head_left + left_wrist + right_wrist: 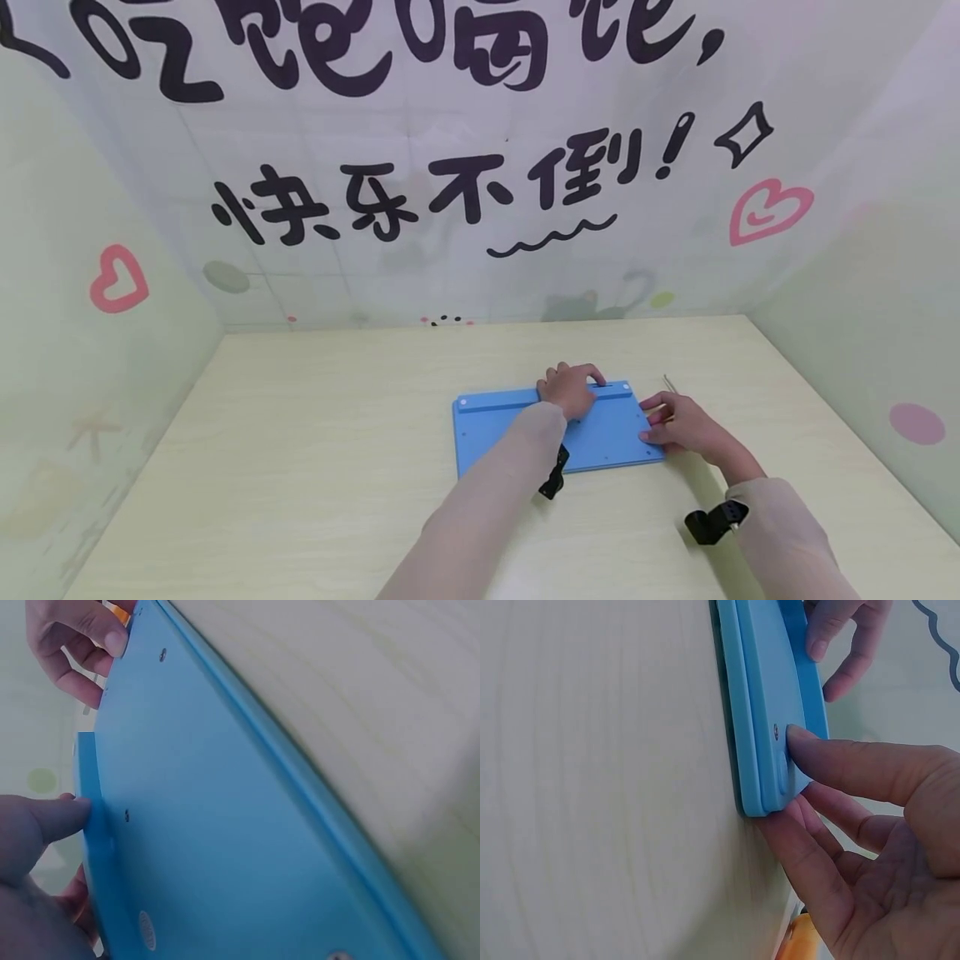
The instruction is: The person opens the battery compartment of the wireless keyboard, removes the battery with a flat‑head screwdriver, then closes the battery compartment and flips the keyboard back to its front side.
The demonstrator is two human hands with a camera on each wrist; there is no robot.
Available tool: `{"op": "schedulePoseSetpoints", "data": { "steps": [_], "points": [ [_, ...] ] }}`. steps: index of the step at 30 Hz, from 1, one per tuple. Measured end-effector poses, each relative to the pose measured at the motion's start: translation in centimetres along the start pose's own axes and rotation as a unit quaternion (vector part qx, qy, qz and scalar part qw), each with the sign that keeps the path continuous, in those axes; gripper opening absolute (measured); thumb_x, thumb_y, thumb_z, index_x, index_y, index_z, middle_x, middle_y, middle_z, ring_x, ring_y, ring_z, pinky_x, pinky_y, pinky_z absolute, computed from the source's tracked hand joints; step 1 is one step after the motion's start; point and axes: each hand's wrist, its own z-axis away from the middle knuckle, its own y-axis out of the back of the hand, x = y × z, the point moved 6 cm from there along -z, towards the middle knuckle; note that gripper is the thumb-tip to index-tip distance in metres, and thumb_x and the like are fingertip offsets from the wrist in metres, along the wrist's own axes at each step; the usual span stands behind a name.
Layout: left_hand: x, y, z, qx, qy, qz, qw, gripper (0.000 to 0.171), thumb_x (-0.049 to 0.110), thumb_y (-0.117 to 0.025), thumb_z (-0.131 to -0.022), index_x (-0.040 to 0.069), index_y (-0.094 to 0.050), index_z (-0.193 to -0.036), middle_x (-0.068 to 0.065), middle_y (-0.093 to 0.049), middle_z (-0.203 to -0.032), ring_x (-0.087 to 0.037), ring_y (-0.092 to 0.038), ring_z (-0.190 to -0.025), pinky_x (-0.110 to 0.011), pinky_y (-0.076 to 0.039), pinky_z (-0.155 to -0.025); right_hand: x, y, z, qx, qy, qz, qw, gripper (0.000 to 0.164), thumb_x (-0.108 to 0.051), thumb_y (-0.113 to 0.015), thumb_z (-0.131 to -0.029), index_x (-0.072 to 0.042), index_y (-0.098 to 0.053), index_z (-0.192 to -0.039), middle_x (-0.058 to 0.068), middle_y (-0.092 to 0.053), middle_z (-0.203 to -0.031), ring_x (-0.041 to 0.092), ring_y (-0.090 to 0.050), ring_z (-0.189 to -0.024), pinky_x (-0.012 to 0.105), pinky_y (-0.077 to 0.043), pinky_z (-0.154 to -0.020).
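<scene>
A flat blue case (615,429) that looks like an upturned keyboard lies on the table, with small screws in its face. Along its far edge runs a raised strip (487,402). My left hand (568,390) grips that edge, its thumb on the strip and fingers behind, as the left wrist view shows. At the right end, my right hand (885,825) pinches the case, thumb on top near a screw (775,732) and fingers under the corner. Whatever is on the case's underside is hidden.
Beyond my right hand lies a thin metal rod (670,384). Something orange (801,941) shows behind that hand in the right wrist view. The pale wooden table (300,467) is bordered by printed walls (375,283).
</scene>
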Motion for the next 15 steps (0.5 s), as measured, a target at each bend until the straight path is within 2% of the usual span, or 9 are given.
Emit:
{"op": "schedulePoseSetpoints", "data": {
  "steps": [5,12,15],
  "points": [
    [0.39,0.33,0.15,0.001,0.012,0.007,0.9999,0.013,0.031,-0.065,-0.085,0.032,-0.065,-0.098,0.002,-0.053,-0.103,-0.019,-0.041,-0.093,-0.038,-0.034,-0.082,-0.08,0.07,0.01,0.0,0.001,-0.001,1.0,0.051,-0.009,-0.071,-0.079,0.01,-0.045,-0.118,0.013,-0.049,-0.09,0.022,-0.052,-0.073,0.032,-0.051,-0.063],
    [0.99,-0.09,0.08,0.06,0.03,0.009,0.9977,0.012,0.035,-0.07,-0.08,0.027,-0.064,-0.087,0.003,-0.054,-0.093,-0.019,-0.045,-0.088,-0.039,-0.035,-0.081,-0.23,-0.06,0.06,0.0,0.0,0.0,1.0,0.051,-0.008,-0.071,-0.078,0.01,-0.045,-0.117,0.013,-0.049,-0.088,0.021,-0.053,-0.071,0.033,-0.052,-0.062],
    [1.05,-0.28,-0.13,0.064,0.036,0.009,0.9972,0.01,0.034,-0.069,-0.081,0.026,-0.063,-0.084,0.003,-0.054,-0.092,-0.019,-0.046,-0.087,-0.04,-0.035,-0.083,-0.27,0.0,-0.06,0.005,-0.003,0.002,1.0,0.05,-0.007,-0.072,-0.078,0.009,-0.045,-0.116,0.013,-0.049,-0.088,0.021,-0.053,-0.07,0.033,-0.051,-0.061]
  ]
}}
